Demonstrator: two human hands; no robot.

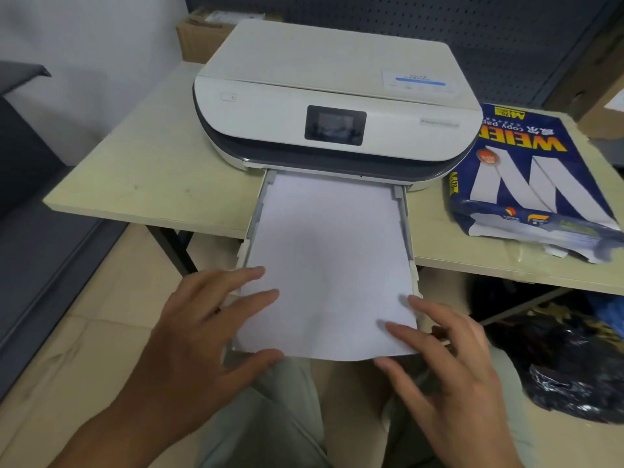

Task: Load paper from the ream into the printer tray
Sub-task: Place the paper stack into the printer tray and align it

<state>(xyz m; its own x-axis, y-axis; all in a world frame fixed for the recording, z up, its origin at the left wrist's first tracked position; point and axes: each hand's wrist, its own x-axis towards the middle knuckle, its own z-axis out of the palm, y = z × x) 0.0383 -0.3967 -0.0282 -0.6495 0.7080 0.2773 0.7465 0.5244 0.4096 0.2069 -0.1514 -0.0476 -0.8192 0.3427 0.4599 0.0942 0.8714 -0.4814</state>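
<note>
A white printer [324, 96] stands on a pale table [152, 170]. Its paper tray [407, 228] is pulled out toward me and overhangs the table's front edge. A stack of white paper [327, 258] lies in the tray, with its near edge sticking out past the tray's front. My left hand [209, 329] rests with spread fingers on the stack's near left corner, thumb under the front edge. My right hand [449, 359] touches the near right corner with spread fingertips. The blue and white ream wrapper [526, 177], torn open at its near end, lies to the right of the printer.
A cardboard box [196, 35] sits behind the printer against a dark pegboard wall. A black plastic bag [567, 359] lies on the floor under the table at the right. My legs are below the tray. A dark shelf edge runs along the left.
</note>
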